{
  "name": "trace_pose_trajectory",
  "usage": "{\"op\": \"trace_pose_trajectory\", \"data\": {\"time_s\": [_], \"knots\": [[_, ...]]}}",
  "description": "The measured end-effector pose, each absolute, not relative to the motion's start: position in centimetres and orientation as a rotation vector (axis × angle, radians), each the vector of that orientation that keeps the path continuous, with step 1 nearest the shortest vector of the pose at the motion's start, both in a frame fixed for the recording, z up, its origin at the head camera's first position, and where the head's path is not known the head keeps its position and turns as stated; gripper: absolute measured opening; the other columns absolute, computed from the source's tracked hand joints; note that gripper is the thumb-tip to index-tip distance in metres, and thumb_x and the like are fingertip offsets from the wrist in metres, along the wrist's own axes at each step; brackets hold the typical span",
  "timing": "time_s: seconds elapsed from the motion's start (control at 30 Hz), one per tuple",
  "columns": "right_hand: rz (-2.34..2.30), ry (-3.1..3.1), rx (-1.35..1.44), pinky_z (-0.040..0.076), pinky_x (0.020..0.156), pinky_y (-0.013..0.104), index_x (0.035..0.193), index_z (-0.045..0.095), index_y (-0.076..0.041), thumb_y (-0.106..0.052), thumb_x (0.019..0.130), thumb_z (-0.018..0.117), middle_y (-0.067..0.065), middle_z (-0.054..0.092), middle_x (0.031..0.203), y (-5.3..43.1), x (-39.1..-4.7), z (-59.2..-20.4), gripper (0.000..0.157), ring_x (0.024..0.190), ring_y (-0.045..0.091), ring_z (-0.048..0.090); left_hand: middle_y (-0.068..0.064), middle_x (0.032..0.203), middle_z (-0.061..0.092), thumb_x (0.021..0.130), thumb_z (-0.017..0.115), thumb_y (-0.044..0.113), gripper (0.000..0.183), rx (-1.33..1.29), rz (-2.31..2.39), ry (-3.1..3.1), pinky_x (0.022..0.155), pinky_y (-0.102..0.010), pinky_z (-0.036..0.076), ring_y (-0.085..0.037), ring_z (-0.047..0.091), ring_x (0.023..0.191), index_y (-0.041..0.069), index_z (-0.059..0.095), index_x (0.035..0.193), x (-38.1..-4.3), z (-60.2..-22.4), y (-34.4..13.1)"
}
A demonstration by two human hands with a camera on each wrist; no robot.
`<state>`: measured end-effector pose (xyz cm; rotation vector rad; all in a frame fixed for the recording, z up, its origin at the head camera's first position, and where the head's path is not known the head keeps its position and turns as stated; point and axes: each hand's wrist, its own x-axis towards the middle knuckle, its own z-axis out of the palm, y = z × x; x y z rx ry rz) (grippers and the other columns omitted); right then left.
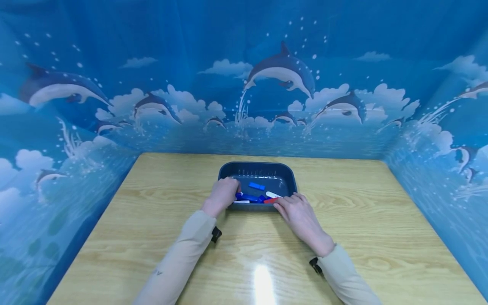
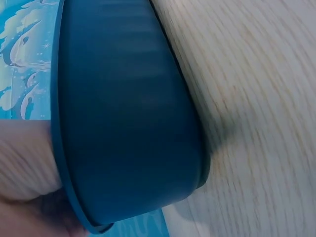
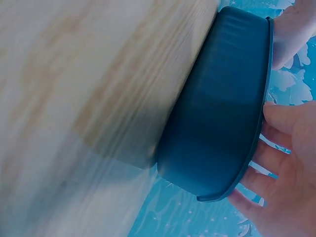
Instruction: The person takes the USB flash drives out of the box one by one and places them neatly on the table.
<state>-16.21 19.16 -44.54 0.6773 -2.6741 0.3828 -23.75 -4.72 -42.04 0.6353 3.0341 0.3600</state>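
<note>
A dark blue-grey plastic bin (image 1: pixel 256 207) stands on the table, holding several small items near its front wall. My left hand (image 1: pixel 224 193) reaches over the left front rim, its fingertips hidden inside beside a dark blue rounded item (image 1: pixel 249 198). At the front right corner, my right hand (image 1: pixel 301 213) lies over the rim, its thumb close to a red flat piece (image 1: pixel 271 201). In the right wrist view the fingers (image 3: pixel 270 157) of that hand are spread and extend past the rim. A white oblong piece (image 1: pixel 272 195) lies behind the red one.
A small bright blue piece (image 1: pixel 257 186) lies alone on the bin floor, further back. Another white strip (image 1: pixel 241 202) is near the front left. The wooden table (image 1: pixel 343 195) extends around the bin, and a dolphin-printed blue curtain (image 1: pixel 228 140) borders its back and sides.
</note>
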Motion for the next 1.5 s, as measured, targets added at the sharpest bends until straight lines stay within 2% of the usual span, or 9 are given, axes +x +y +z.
{"op": "trace_pose_trajectory", "data": {"time_s": [0.17,0.4,0.57,0.8,0.93,1.2,1.37,1.5], "knots": [[0.378,-2.678,0.676,0.045,0.107,0.057,0.099,0.075,-0.012,-0.021,0.099,0.067,0.004,0.076,0.090,19.2,-16.2,-44.4,0.012,0.087,0.024,0.072,-0.003,0.089,0.072,0.088,0.077,0.004,0.009,0.621,0.412,3.029,0.067,-0.031,0.057,-0.017,0.065,0.076,0.009,0.071,0.090,-23.8,-42.0,-4.7],[0.372,-2.707,0.664,0.044,0.108,0.058,0.098,0.074,-0.011,-0.019,0.099,0.067,0.004,0.076,0.092,19.0,-16.1,-44.3,0.011,0.090,0.026,0.072,-0.005,0.100,0.074,0.093,0.074,0.009,0.020,0.626,0.669,3.000,0.074,-0.032,0.059,-0.016,0.068,0.083,0.012,0.071,0.113,-23.4,-41.7,-5.0],[0.369,-2.718,0.654,0.044,0.108,0.057,0.098,0.074,-0.011,-0.019,0.100,0.066,0.004,0.076,0.092,18.9,-16.0,-44.3,0.011,0.091,0.027,0.072,-0.002,0.099,0.074,0.093,0.074,0.008,0.020,0.654,0.944,2.962,0.069,-0.029,0.057,-0.013,0.066,0.078,0.013,0.073,0.112,-22.3,-40.9,-5.8],[0.369,-2.689,0.677,0.044,0.107,0.058,0.099,0.074,-0.011,-0.018,0.099,0.067,0.004,0.076,0.091,18.7,-16.1,-44.5,0.010,0.088,0.027,0.071,-0.007,0.102,0.074,0.092,0.076,0.011,0.023,0.426,1.295,2.869,0.076,-0.033,0.061,-0.020,0.071,0.091,0.014,0.072,0.114,-19.9,-39.9,-8.6],[0.394,-2.673,0.678,0.045,0.106,0.058,0.099,0.075,-0.010,-0.016,0.098,0.069,0.005,0.076,0.091,18.8,-16.1,-44.4,0.009,0.087,0.025,0.072,-0.010,0.103,0.074,0.091,0.077,0.010,0.025,0.350,1.439,2.839,0.075,-0.036,0.062,-0.024,0.072,0.090,0.010,0.072,0.115,-18.5,-39.9,-11.0],[0.428,-2.681,0.670,0.043,0.108,0.058,0.103,0.076,-0.008,-0.017,0.098,0.068,0.006,0.076,0.094,19.0,-16.1,-44.4,0.012,0.090,0.025,0.073,-0.008,0.096,0.074,0.087,0.078,0.005,0.025,0.206,1.295,2.849,0.077,-0.034,0.061,-0.021,0.072,0.086,0.006,0.072,0.112,-16.0,-42.6,-14.7],[0.443,-2.686,0.668,0.043,0.109,0.059,0.104,0.075,-0.007,-0.016,0.098,0.068,0.007,0.076,0.094,18.9,-16.0,-44.4,0.013,0.090,0.025,0.073,-0.003,0.089,0.071,0.086,0.078,0.004,0.026,0.158,1.180,2.801,0.072,-0.030,0.059,-0.014,0.068,0.079,0.004,0.071,0.111,-15.2,-44.1,-15.6],[0.443,-2.701,0.655,0.042,0.109,0.059,0.104,0.075,-0.008,-0.017,0.099,0.068,0.006,0.076,0.095,18.8,-16.1,-44.4,0.013,0.091,0.025,0.073,-0.002,0.087,0.070,0.086,0.079,0.006,0.024,0.174,1.121,2.802,0.071,-0.031,0.058,-0.013,0.065,0.077,0.003,0.071,0.108,-15.1,-44.5,-15.7]]}}
